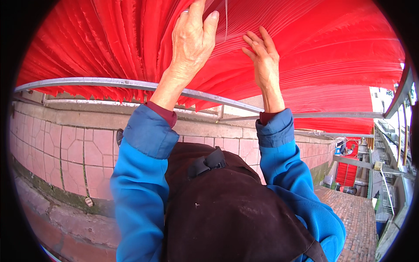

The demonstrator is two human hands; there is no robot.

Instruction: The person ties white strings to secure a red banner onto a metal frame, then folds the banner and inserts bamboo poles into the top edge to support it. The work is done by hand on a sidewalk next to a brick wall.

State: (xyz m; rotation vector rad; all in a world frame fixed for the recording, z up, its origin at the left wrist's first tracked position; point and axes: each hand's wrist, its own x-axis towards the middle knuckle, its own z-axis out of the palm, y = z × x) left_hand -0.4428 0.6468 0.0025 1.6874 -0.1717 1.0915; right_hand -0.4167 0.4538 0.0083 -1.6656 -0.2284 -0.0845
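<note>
A wide sheet of red pleated material (331,48) hangs overhead and drapes across a grey metal rail (87,82). My left hand (192,41) reaches up with its fingers curled over the pleats, apparently gripping them. My right hand (262,54) lies flat against the red surface a little to the right, fingers spread. A thin pale string (226,19) hangs down between the two hands. Both arms wear blue sleeves with dark red cuffs, and a dark brown apron covers my front.
A low wall of pink tiles (74,153) runs below the rail, with a ledge on top. At the right a brick-paved alley (358,218) lies far below, with more red sheets (349,168) hung there and metal railings (393,144) along the right edge.
</note>
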